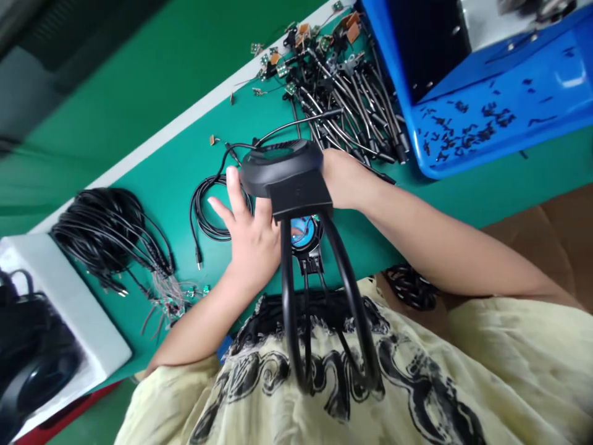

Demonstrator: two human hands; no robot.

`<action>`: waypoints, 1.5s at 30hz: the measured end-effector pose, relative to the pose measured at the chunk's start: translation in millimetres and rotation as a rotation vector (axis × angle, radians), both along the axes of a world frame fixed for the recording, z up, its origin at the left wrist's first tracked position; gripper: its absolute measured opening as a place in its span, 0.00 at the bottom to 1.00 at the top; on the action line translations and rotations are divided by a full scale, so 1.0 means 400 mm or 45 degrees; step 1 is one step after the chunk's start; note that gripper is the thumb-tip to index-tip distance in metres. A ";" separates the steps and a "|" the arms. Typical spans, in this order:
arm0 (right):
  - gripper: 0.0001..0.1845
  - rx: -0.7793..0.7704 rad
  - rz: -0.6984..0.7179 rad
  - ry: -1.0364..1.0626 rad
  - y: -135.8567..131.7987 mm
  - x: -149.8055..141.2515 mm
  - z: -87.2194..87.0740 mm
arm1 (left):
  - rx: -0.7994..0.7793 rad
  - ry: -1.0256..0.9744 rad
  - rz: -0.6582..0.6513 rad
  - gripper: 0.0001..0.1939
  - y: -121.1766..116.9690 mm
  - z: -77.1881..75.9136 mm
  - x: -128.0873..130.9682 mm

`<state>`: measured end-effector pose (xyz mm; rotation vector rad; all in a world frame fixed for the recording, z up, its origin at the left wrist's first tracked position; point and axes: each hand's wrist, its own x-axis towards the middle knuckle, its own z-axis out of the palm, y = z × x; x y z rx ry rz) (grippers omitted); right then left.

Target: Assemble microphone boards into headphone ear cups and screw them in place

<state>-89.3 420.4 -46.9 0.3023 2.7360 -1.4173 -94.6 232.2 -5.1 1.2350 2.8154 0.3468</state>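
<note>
A black headset (302,204) stands on edge in front of me, its headband loops reaching towards my shirt. Its upper earcup (282,168) hides much of both hands. My left hand (252,247) is at the headset's left side, two fingers stretched out and the others closing in behind the earcup. At the right side, my right hand (345,176) grips the headset, with its fingertips hidden. Below, the second earcup (304,233) shows an open, blue inside with thin wires. A coiled black cable (204,213) lies beside my left hand, and a flexible microphone boom (296,123) lies beyond the earcup.
Many microphone booms with small circuit boards (343,93) are heaped at the back. A blue tray (486,123) with tiny black parts stands at right. Bundled cables (106,235) lie at left, beside a white foam box (69,309) holding black headsets.
</note>
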 end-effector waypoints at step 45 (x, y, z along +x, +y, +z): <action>0.20 0.373 0.231 0.370 -0.074 0.133 0.004 | -0.116 0.090 0.020 0.16 -0.283 -0.047 -0.067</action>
